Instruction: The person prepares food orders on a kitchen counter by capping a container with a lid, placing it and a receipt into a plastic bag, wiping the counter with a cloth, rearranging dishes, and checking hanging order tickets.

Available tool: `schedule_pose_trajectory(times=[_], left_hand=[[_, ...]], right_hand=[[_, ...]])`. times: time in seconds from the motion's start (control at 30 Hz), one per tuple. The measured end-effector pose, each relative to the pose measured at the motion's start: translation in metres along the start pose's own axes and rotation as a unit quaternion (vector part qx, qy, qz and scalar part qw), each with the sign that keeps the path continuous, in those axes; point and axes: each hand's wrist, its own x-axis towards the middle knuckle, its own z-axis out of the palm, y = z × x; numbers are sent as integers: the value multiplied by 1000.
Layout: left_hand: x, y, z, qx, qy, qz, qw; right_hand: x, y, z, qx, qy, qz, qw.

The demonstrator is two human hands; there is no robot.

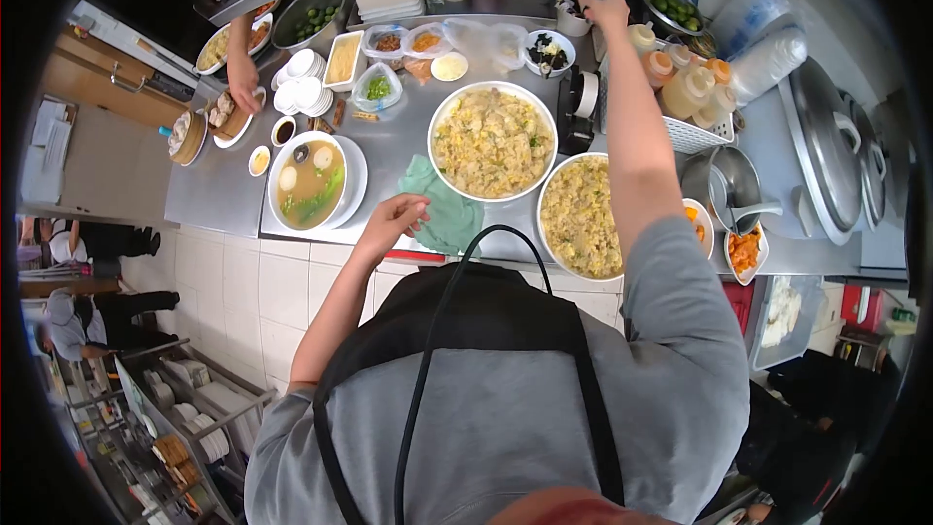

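Right arm stretched far out, right hand (604, 10) at the utensil holder (571, 21) by the back wall, fingers bent down around its upper part. Grip: can't tell whether it's closed on a utensil or just touching (too small, dark handles crowd the spot). Left hand (394, 224) hangs near the counter's front edge, just beside the green cloth (428, 196), fingers loosely curled, half open, nothing seen in it.

Progress: two big bowls, upper rice bowl (493, 141) and lower rice bowl (586, 217), are already filled, both uncovered, no spoon seen in either. Soup bowl (309, 181) is filled too, partly over a white plate (357, 183). What's open: the reach at the holder, with no utensil visibly lifted clear of it. Squeeze bottles (687, 92) stand in a white basket (702, 139) right of the reaching arm. Another person's hand (243, 87) is at the far left, near an oval plate (255, 121).
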Motion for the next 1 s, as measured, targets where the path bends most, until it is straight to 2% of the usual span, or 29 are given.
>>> schedule_pose_trajectory(times=[0.1, 0.17, 0.2, 0.23, 0.27, 0.3, 0.33, 0.37, 0.4, 0.43, 0.47, 0.53, 0.6, 0.63, 0.7, 0.73, 0.77, 0.83, 0.87, 0.93, 1.0], left_hand=[[-12, -10, -3, -20, 30, -9, 999], [-19, -15, -4, -36, 46, -12, 998], [-20, -17, -3, -40, 55, -17, 998], [-20, -20, -2, -31, 42, -19, 998], [-20, -22, -2, -21, 28, -22, 999], [-20, -23, 0, -24, 16, -3, 1000], [-19, -24, 3, -25, 3, 17, 1000], [-20, -24, 6, -23, -6, 12, 1000], [-21, -23, 8, -20, -16, 10, 1000], [-22, -24, 8, -20, -12, 6, 1000], [-23, -25, 8, -12, -33, 28, 999], [-29, -33, 4, 0, -59, 49, 997], [-38, -45, -4, 6, -87, 73, 993], [-43, -53, -10, 14, -97, 81, 992], [-61, -66, -24, 18, -114, 52, 992], [-71, -74, -34, 18, -119, 21, 992], [-76, -91, -46, 37, -136, 28, 990], [-93, -110, -69, 51, -143, 3, 988], [-102, -121, -79, 59, -137, -22, 989], [-111, -155, -101, 82, -165, -36, 982], [-120, -188, -119, 135, -123, -41, 982]], right_hand=[[72, 56, 45, 74, 18, -12, 997], [56, 42, 35, 115, 68, 4, 991], [45, 38, 28, 106, 70, 21, 992], [31, 31, 17, -25, 76, -29, 996], [54, 64, 31, 94, 36, -36, 994], [48, 73, 30, 103, 37, -37, 993], [26, 61, 13, 33, 10, -23, 999], [26, 72, 14, 98, 9, -23, 995], [17, 74, 5, 99, 29, -57, 993], [-18, 51, -13, 135, 41, -37, 989], [-35, 45, -26, 89, 69, -67, 991], [-86, 23, -45, 164, 96, -81, 978], [-136, 13, -55, 203, 108, -138, 963], [-168, 9, -58, 200, 118, -133, 964], [-245, -12, -57, 282, 37, -109, 952], [-296, -41, -56, 290, -2, -39, 956], [-333, -42, -49, 282, -52, -34, 958], [-406, -39, -17, 329, -146, 61, 931], [-436, -21, 4, 324, -200, 64, 923], [-500, -7, 42, 305, -238, 125, 914], [-560, 28, 87, 280, -273, 175, 904]])
